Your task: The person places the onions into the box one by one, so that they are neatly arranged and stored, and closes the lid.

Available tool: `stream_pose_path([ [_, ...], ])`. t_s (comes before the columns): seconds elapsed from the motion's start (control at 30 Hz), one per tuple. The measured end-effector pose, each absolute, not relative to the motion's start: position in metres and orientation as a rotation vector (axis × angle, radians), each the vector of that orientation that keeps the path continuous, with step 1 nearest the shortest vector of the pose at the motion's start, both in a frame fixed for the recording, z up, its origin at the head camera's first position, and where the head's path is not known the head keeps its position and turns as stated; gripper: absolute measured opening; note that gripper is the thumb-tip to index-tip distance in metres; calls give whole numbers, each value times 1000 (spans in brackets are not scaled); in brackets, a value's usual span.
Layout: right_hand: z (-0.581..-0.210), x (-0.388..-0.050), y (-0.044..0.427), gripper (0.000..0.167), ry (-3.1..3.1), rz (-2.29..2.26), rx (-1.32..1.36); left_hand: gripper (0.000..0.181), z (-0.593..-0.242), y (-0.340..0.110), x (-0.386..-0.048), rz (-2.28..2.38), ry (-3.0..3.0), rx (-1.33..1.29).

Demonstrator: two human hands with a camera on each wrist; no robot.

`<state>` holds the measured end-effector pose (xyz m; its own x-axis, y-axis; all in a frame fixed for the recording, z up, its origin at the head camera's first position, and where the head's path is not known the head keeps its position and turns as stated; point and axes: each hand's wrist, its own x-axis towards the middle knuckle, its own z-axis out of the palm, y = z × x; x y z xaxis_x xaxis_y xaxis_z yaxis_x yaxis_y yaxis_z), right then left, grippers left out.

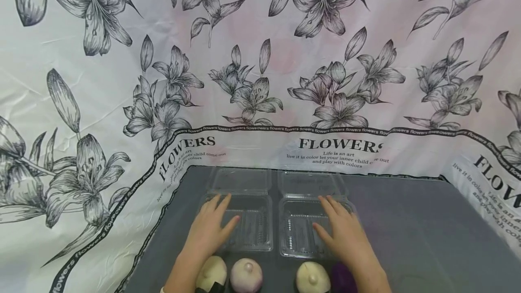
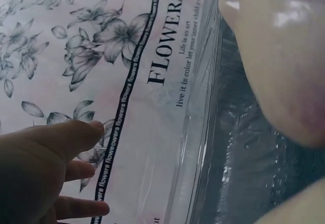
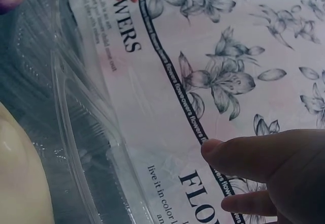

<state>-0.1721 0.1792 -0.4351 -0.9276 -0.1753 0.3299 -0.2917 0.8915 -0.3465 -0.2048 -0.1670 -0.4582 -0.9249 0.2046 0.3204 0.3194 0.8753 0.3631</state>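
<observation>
The left box [image 1: 254, 227] and right box [image 1: 299, 234] stand side by side on the desk [image 1: 427, 229], lids [image 1: 311, 183] folded back, presumably to leave both interiors reachable from above. The left hand [image 1: 209, 229] and right hand [image 1: 345, 232] are spread over the outer sides, fingers extended, grasping nothing; contact with the boxes cannot be confirmed. Four round pieces [image 1: 246, 276] sit nearer the body, likely for short reach
</observation>
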Motion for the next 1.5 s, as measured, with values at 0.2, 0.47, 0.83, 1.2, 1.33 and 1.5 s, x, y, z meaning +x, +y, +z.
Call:
stream_pose_path([
  [0.2, -438, -169, 172, 69, -2728, 627, 407, 59, -456, -186, -203, -619, -2691, -433],
  [0.47, -438, -167, 164, 63, -2684, 620, 459, 47, -449, -224, -209, -865, -2674, -335],
  [0.83, -438, -165, 155, 59, -2610, 611, 575, 50, -468, -266, -227, -1096, -2815, -230],
  [1.2, -439, -156, 134, 56, -2592, 521, 676, 77, -495, -276, -232, -1367, -2999, -248],
  [1.33, -441, -154, 126, 55, -2601, 518, 728, 74, -497, -278, -233, -1403, -2986, -294],
  [1.5, -447, -151, 116, 53, -2572, 499, 819, 74, -498, -278, -233, -1430, -2985, -290],
])
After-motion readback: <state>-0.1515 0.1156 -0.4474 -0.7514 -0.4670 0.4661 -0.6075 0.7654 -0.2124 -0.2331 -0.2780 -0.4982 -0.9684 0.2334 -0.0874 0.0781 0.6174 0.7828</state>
